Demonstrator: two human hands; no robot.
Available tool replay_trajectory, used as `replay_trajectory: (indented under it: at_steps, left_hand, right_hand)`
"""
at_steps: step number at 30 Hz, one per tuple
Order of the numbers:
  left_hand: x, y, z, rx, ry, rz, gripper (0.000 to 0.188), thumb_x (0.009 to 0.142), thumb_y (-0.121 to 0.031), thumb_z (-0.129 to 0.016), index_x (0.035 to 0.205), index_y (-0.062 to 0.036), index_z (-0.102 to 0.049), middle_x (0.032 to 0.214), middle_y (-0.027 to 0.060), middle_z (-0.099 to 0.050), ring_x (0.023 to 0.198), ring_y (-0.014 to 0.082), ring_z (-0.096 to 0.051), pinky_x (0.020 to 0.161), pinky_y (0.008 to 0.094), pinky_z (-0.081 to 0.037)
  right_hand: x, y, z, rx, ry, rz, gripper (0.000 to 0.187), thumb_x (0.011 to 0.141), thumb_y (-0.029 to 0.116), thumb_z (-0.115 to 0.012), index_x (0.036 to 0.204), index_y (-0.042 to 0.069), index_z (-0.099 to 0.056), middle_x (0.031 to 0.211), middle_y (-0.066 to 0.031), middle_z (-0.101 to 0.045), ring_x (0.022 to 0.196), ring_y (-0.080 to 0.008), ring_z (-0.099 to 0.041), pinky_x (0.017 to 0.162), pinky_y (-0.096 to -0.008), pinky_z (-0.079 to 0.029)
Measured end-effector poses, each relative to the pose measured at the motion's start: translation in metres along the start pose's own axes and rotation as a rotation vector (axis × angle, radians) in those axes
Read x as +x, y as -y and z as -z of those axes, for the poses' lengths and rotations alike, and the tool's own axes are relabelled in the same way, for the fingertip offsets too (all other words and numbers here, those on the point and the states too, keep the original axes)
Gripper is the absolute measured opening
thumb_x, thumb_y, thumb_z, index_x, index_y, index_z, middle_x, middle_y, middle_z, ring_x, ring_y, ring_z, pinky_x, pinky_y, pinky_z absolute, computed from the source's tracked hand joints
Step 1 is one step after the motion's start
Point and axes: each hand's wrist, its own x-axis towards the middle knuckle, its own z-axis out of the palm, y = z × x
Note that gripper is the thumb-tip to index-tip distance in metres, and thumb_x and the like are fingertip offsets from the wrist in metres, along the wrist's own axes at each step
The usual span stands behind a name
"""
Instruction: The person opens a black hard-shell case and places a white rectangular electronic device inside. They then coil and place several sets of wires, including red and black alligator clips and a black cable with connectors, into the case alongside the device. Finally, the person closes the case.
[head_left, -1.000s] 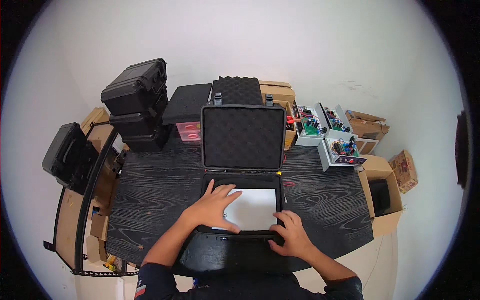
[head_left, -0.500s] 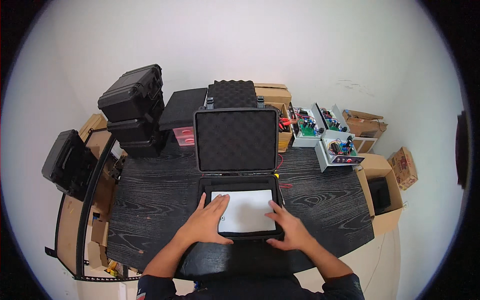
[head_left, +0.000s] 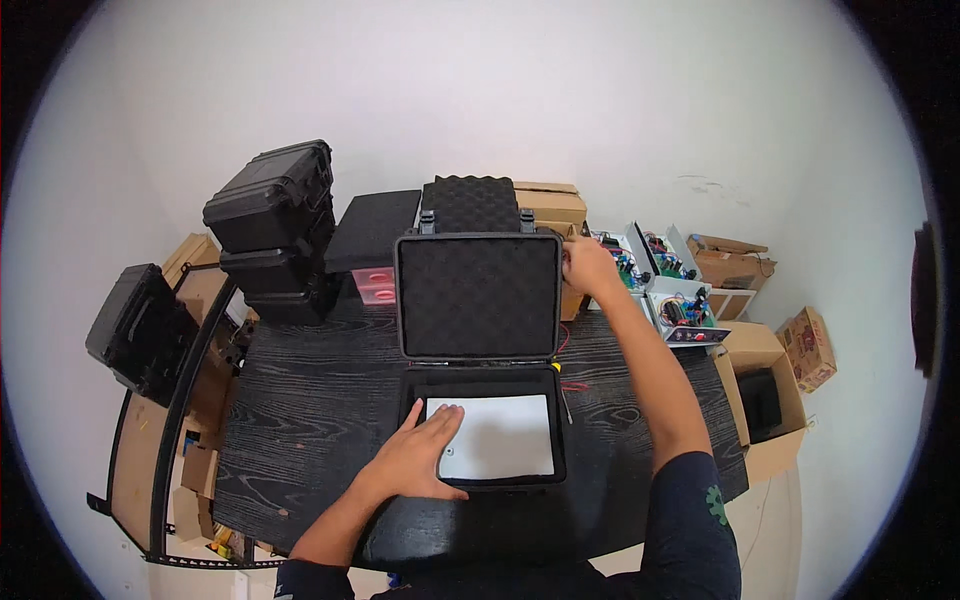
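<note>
Panel [head_left: 508, 440] under left hand [head_left: 417, 456], right hand [head_left: 592, 268] beside lid [head_left: 480, 300]

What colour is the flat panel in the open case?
White panel; head view shows it best.

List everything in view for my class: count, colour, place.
Open case: one, black, mid-table
Panel: one, white, in open case
Stacked cases: three, black, back left
Rack: one, black, far left
Lone case: one, black, on rack
Drawers: two visible, pink, behind open case
Flat foam: one, black, above drawers
Wavy foam: uncounted, black, behind open case
Circuit units: three, white and green, back right
Cardboard boxes: several, brown, back and right
Wire: uncounted, red, right of open case
Table: one, black, centre
Sleeves: two, dark, lower edge
Left hand: one, bare, at panel's left
Right hand: one, bare, beside open case's lid
</note>
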Motion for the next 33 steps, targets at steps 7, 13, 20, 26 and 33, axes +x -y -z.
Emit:
replay_trajectory:
  at_steps: [7,13,20,26,33]
  left_hand:
    - [0.0,-0.003,0.0,0.038,0.027,0.042,0.142,0.065,-0.074,-0.087,0.166,0.0048,-0.025,0.167,0.0291,-0.038,0.157,0.0407,-0.036,0.13,0.0668,-0.011]
    - [0.0,-0.002,-0.002,0.019,0.015,0.055,0.142,0.063,-0.076,-0.087,0.165,0.004,-0.03,0.167,0.0275,-0.039,0.158,0.0389,-0.036,0.128,0.0723,-0.01]
    - [0.007,-0.01,0.015,0.073,0.096,0.097,0.138,0.065,-0.079,-0.084,0.166,-0.0001,-0.033,0.167,0.0258,-0.041,0.157,0.0459,-0.035,0.126,0.0748,-0.01]
    - [0.037,-0.021,0.037,-0.062,-0.026,0.022,0.109,0.086,-0.062,-0.079,0.165,-0.0006,-0.035,0.166,0.025,-0.043,0.157,0.0482,-0.033,0.126,0.0719,-0.014]
    - [0.084,-0.046,0.048,-0.518,-0.352,-0.219,0.097,0.098,-0.019,-0.076,0.17,0.0021,-0.014,0.172,0.0269,-0.03,0.159,0.0419,-0.033,0.13,0.0502,-0.023]
  right_hand:
    - [0.027,-0.012,-0.021,-0.169,0.182,-0.005,0.02,0.094,0.012,-0.064,0.106,0.0,-0.075,0.112,-0.0203,-0.078,0.108,-0.0376,-0.076,0.088,-0.0508,-0.062]
    - [0.026,-0.028,0.009,0.381,-0.338,-0.244,0.015,0.107,0.015,-0.059,0.113,0.002,-0.056,0.104,-0.0205,-0.077,0.098,-0.0365,-0.076,0.083,-0.0479,-0.059]
    - [-0.026,-0.026,0.082,0.998,-0.574,-0.016,0.013,0.116,0.017,-0.045,0.119,0.005,-0.047,0.13,-0.0158,-0.071,0.083,-0.0128,-0.069,0.079,-0.0286,-0.055]
    - [-0.102,-0.003,0.117,1.207,-0.436,0.177,0.017,0.115,0.023,-0.05,0.113,0.006,-0.046,0.135,-0.0177,-0.065,0.076,-0.0118,-0.063,0.071,-0.0263,-0.052]
    - [-0.164,0.056,0.143,1.248,0.036,0.324,0.022,0.112,0.025,-0.056,0.111,0.003,-0.054,0.113,-0.0131,-0.068,0.082,-0.0174,-0.066,0.075,-0.0322,-0.055]
